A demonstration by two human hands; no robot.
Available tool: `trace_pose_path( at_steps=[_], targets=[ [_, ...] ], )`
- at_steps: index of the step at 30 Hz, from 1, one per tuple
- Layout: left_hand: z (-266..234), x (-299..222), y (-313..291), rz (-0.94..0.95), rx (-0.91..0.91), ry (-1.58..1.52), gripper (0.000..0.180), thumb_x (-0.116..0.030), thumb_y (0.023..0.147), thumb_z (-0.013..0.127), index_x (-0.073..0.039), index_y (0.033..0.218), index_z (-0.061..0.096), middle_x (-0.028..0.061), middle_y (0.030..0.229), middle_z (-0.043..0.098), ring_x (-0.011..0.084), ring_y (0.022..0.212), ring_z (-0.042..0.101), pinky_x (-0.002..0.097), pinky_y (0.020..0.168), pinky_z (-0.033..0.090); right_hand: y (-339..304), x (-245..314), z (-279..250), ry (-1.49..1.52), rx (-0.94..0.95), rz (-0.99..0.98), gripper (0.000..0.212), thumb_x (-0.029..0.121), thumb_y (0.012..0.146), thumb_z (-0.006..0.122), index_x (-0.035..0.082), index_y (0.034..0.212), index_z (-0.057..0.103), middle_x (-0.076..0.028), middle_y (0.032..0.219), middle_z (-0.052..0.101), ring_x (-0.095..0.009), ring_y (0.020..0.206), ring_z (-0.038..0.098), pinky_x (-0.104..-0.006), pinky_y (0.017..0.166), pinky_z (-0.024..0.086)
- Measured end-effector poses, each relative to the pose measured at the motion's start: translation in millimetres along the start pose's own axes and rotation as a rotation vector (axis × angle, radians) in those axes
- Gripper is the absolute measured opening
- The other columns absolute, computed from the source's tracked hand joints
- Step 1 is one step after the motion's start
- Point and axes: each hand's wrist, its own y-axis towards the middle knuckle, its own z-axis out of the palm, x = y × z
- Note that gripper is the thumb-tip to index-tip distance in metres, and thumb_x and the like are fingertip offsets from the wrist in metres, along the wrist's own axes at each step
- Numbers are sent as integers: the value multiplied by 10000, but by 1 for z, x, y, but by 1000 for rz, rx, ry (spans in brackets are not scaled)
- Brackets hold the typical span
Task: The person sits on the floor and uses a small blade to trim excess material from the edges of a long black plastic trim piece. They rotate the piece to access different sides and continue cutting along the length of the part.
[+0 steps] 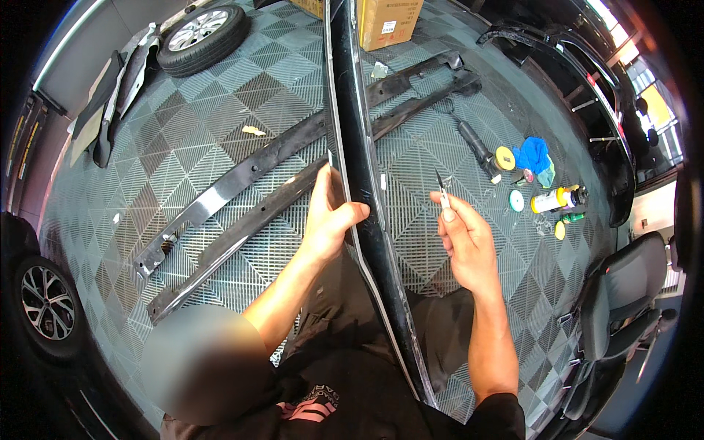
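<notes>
A long, narrow black car trim panel (359, 132) stands lengthwise in front of me, running from the top of the picture down over my lap. My left hand (328, 224) grips its left edge, thumb pressed on the dark face and fingers round the far side. To the right of the panel, my right hand (469, 246) is closed on a slim craft knife (444, 198). The knife's pointed blade is upward, apart from the panel. Part of its handle is hidden in my fingers.
Two long dark trim pieces (253, 169) lie across the tiled floor under the panel. A wheel (204, 38) lies at the far left, a cardboard box (392, 22) at the back. On the right are a black polisher-like tool (477, 148), bottles (551, 200), a blue cloth (533, 154) and a seat (629, 286).
</notes>
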Motion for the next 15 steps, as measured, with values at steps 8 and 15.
trace_pose_path(
  at_steps=[8, 15],
  targets=[
    [2, -25, 2, 51, 106, -51, 687, -109, 706, 758, -10, 1306, 437, 74, 1131, 576, 161, 1038, 577, 328, 938, 490, 11, 32, 6, 20, 96, -11, 311, 170, 1012, 628, 10, 1279, 618, 12, 811, 584, -45, 670, 499, -209, 591, 434],
    [8, -33, -2, 18, -25, 4, 558, -449, 844, 732, -20, 1128, 516, 31, 1002, 576, 90, 902, 534, 262, 834, 466, -7, 63, 54, -440, -80, -338, 399, 145, 976, 646, -20, 1334, 584, -243, 1035, 720, -358, 865, 742, -395, 725, 579]
  ],
)
